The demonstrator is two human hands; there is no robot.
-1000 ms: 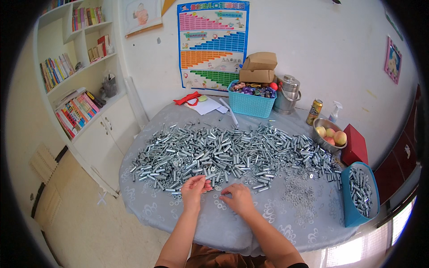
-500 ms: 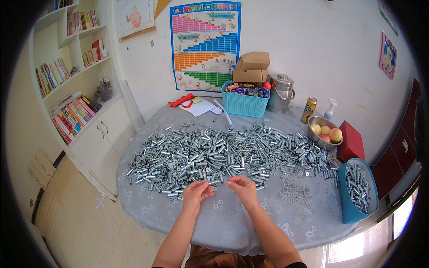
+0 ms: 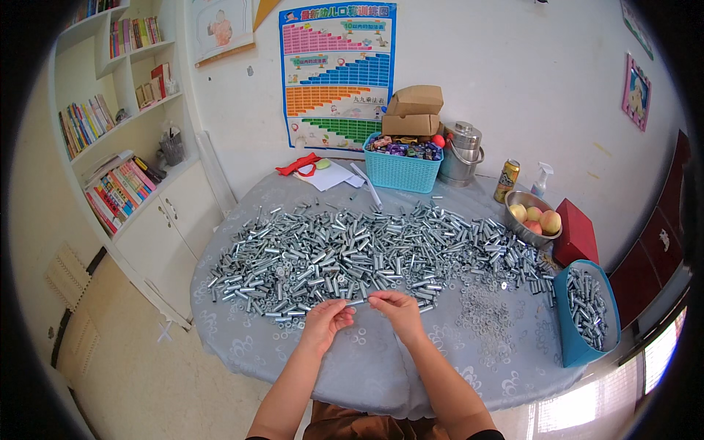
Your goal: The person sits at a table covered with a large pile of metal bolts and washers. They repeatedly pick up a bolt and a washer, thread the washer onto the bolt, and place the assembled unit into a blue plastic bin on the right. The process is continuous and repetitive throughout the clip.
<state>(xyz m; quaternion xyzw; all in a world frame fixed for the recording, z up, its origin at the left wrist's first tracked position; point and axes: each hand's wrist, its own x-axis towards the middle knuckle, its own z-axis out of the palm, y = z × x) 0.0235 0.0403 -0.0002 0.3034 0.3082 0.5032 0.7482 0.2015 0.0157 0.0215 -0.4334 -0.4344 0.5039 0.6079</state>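
My left hand (image 3: 328,323) pinches a short silver metal cylinder (image 3: 356,302), which looks like an expansion bolt, level above the near side of the table. The closed fingertips of my right hand (image 3: 397,311) meet the cylinder's right end. Whether they also hold a small part is too fine to make out. Just beyond both hands spreads a wide heap of loose metal cylinders (image 3: 345,246), with washers and nuts mixed in. A few loose washers (image 3: 358,337) lie on the grey cloth between my forearms.
Right of my hands is a patch of small rings (image 3: 485,315). A blue bin (image 3: 574,356) of metal cylinders stands at the table's right edge, near a red box (image 3: 577,233) and a fruit bowl (image 3: 513,222). A turquoise basket (image 3: 400,174) and a steel pot (image 3: 460,170) stand behind.
My right hand has moved slightly left, and its fingertips now meet the cylinder's right end, where a gap showed before. My left hand has shifted slightly rightward with the cylinder.
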